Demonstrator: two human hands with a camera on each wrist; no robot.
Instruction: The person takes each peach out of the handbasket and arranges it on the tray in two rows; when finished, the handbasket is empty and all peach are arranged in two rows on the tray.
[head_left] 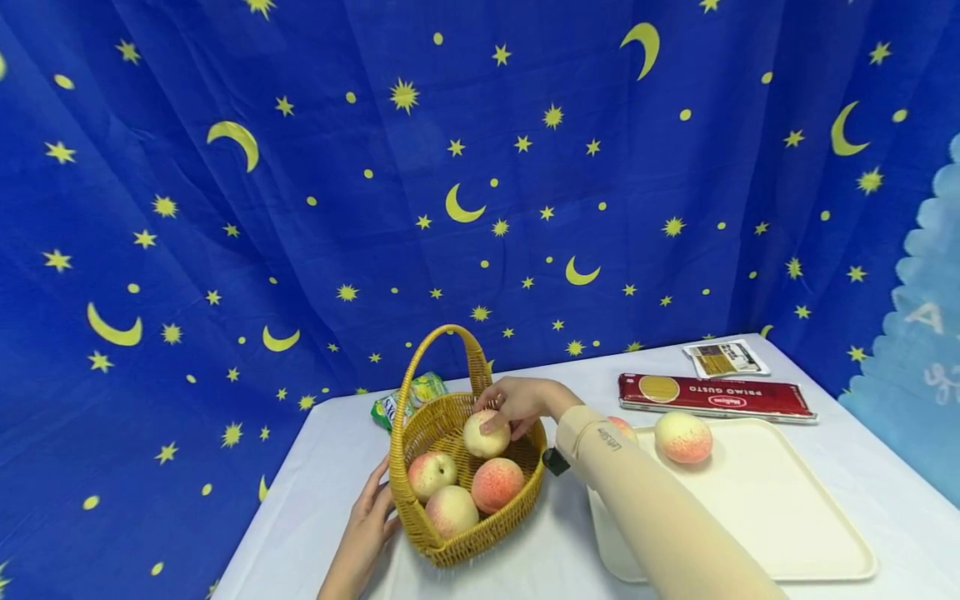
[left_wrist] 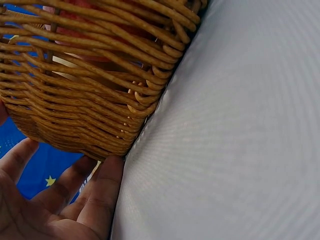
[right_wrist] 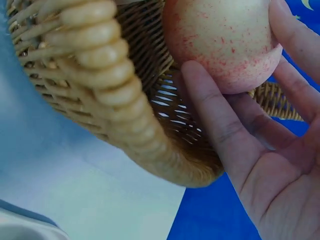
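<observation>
Lower centre: right hand (head_left: 517, 402) grasps a peach (head_left: 486, 434) over basket (head_left: 480, 533) | left hand (head_left: 372, 512) released, steadying | three peaches inside, two on tray (head_left: 787, 533)

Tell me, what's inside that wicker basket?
The basket holds four peaches: three lying loose, and one gripped by the right hand. Anything beneath them is covered. The left hand rests against the basket's outside.

Bright, even light floods the scene, leaving only soft shadows beside the hands. The head view bends outward at its edges. Both wrist views are soft: the basket (right_wrist: 100, 100) weave blurs close up, and the worktop (left_wrist: 240, 140) shows a faint moiré ripple.
</observation>
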